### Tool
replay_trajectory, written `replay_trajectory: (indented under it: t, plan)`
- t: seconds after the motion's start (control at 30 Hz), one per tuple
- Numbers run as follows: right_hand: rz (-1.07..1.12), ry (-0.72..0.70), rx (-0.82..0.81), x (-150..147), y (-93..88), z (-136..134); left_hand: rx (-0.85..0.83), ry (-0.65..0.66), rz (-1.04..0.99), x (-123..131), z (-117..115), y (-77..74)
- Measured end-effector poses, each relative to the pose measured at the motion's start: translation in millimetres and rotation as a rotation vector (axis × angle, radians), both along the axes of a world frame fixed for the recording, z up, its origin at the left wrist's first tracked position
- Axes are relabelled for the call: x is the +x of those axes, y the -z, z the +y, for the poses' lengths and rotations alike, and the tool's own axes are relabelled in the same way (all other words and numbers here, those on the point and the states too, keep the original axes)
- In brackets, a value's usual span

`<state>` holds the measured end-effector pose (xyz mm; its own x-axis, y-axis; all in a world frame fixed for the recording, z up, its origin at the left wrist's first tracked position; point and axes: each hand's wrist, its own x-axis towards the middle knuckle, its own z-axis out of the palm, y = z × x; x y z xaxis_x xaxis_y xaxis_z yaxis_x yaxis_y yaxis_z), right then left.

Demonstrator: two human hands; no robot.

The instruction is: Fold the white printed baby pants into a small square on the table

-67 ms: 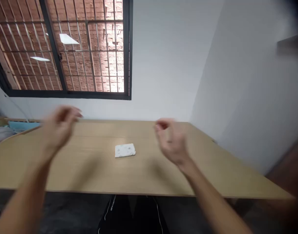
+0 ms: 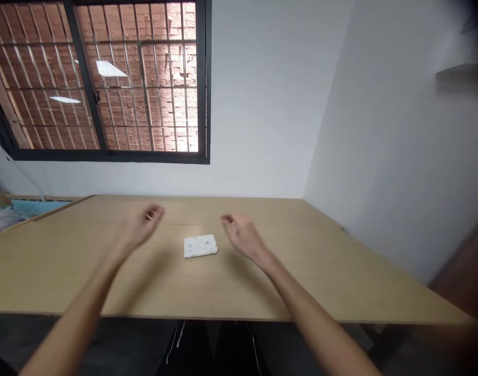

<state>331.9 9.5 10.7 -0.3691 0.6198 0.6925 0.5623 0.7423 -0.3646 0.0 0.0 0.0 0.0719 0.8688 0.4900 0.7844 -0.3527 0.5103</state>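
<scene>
A folded white cloth (image 2: 200,246) with small printed figures lies flat on the wooden table (image 2: 176,297). To its left, my left hand (image 2: 144,225) hovers over the table with fingers curled in towards the thumb. On the other side, my right hand (image 2: 242,234) is raised in a similar curl, closer to the cloth. Neither hand touches the cloth, and I see nothing held in either. Both hands are slightly blurred, and their shadows fall on the tabletop.
Behind the table is a white wall (image 2: 262,130) with a barred window (image 2: 141,94) on the left. A wooden-edged bed or box with blue and grey fabric (image 2: 31,207) stands at the far left. Dark trousers with white cords (image 2: 207,350) show below the table edge.
Both hands have moved inward, towards each other and the cloth, and are lower over the table. The cloth has stayed in place; the view has shifted slightly.
</scene>
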Motion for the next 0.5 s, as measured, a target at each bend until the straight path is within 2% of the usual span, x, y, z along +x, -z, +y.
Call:
replay_trajectory:
  t: [0.1, 0.17, 0.27, 0.37, 0.43, 0.5]
  plan:
    - [-0.053, -0.004, -0.190, -27.7, 59.5, 52.2, -0.087, 0.148, 0.148, 38.2, 36.7, 55.9]
    - [-0.059, 0.001, -0.255, -38.5, 99.5, 81.8, -0.163, 0.180, 0.254, 58.8, 56.1, 95.3]
    - [-0.110, -0.111, -0.343, -41.9, 144.5, 102.6, -0.209, 0.252, 0.397, 72.2, 71.2, 136.9]
    - [-0.179, -0.194, -0.397, -39.5, 166.6, 100.0, -0.187, 0.228, 0.438, 75.3, 75.9, 155.4]
    - [-0.185, -0.188, -0.403, -38.4, 168.3, 94.2, -0.168, 0.186, 0.408, 78.0, 76.7, 157.7]
    - [-0.146, -0.168, -0.378, -36.7, 160.7, 88.7, -0.138, 0.150, 0.330, 82.4, 73.5, 153.0]
